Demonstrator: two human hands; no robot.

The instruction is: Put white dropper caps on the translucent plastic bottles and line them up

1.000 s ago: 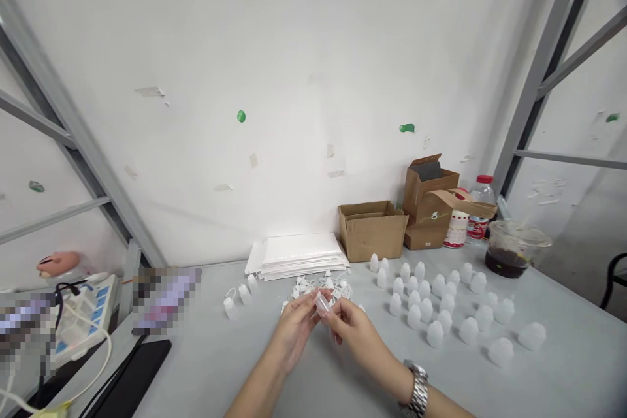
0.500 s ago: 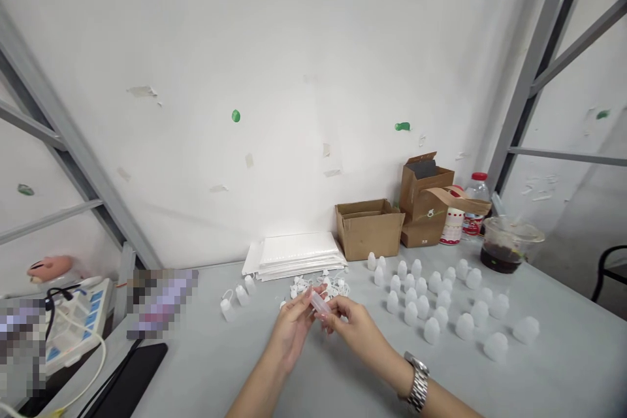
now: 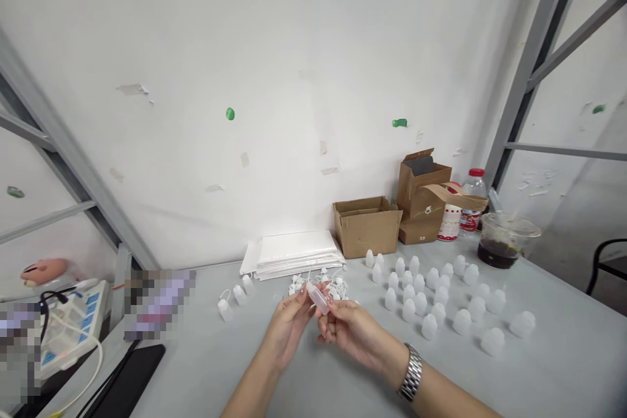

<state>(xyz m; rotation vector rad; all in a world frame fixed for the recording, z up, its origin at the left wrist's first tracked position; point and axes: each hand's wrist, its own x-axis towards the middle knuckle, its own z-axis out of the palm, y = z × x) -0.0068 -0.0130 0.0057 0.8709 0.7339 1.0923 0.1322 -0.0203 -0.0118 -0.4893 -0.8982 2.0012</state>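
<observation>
A small translucent plastic dropper bottle (image 3: 318,298) is held up between my left hand (image 3: 289,325) and my right hand (image 3: 350,332), tilted with its upper end to the left. Fingertips of both hands pinch it, and its lower end is partly hidden by my right fingers. Just behind my hands lies a heap of small white plastic pieces with loops (image 3: 318,287). A silver metal watch (image 3: 410,373) sits on my right wrist.
Several frosted plastic bottles (image 3: 428,326) stand on the grey table (image 3: 563,346) to the right, with several more at left (image 3: 235,296). Behind are stacked white sheets (image 3: 294,255), cardboard boxes (image 3: 367,226), a lidded cup of dark liquid (image 3: 504,241).
The whole view has drifted slightly, so the table objects sit further left and higher. The bottle has tilted differently between my fingers, and my right wrist has turned.
</observation>
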